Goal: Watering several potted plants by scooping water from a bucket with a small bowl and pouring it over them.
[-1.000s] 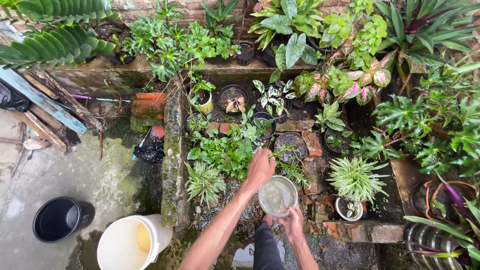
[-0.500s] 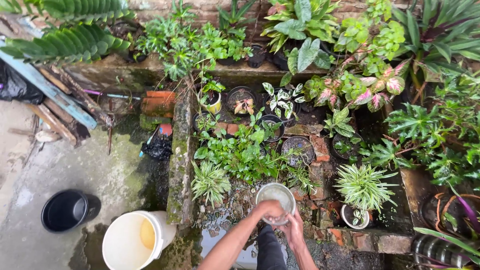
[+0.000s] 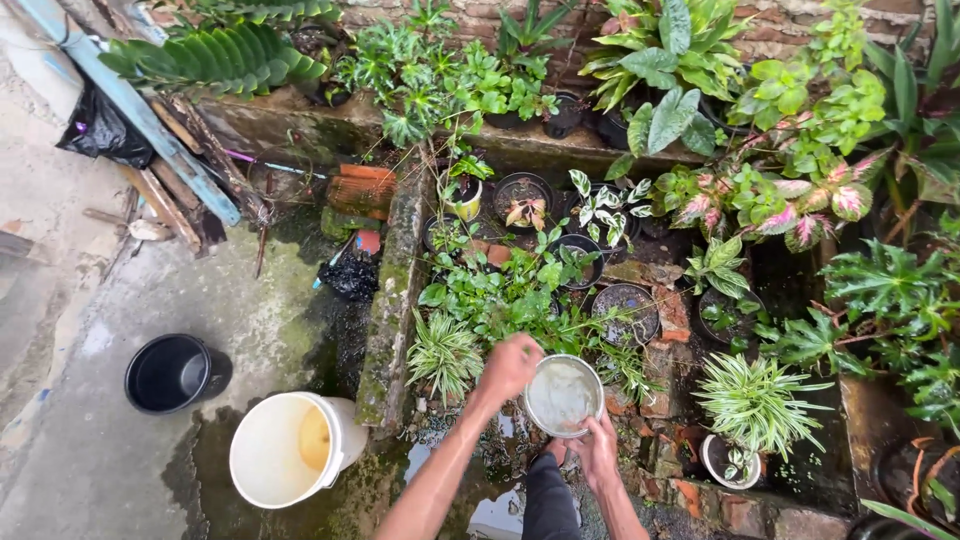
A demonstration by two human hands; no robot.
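At six o'clock, above wet stones, the right hand [image 3: 598,450] grips a round metal bowl [image 3: 562,396] from beneath; the left hand [image 3: 511,366], loosely curled, rests on its rim at nine o'clock.

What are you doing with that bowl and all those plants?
A person is standing by a garden bed full of potted plants. The right hand holds a small round bowl of cloudy water from underneath. The left hand is at the bowl's rim, just above the leafy green plants. A white bucket and a black pot sit on the wet concrete nearby.
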